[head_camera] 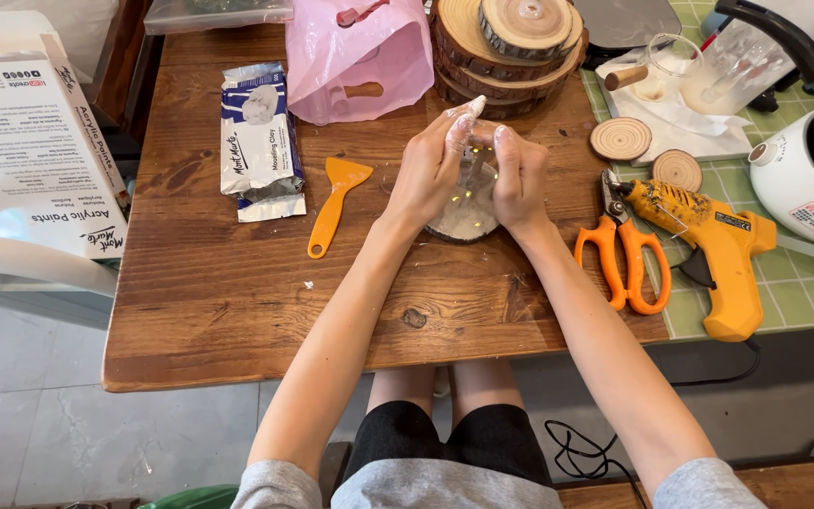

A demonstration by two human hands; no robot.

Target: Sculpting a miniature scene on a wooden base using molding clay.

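Brown wooden bench fills frame centre. On it, mid-frame, a round wood slice covered in white clay. Left hand and right hand, grip pressed together, pinch the clay above it; fingertips clay-smeared.

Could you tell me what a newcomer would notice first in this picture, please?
Both hands meet at the middle of the wooden table: the left hand and right hand, smeared white, work a round white-covered piece. To the right lie orange scissors and a yellow glue gun. Behind, a stack of wood slices stands beside a pink bag.
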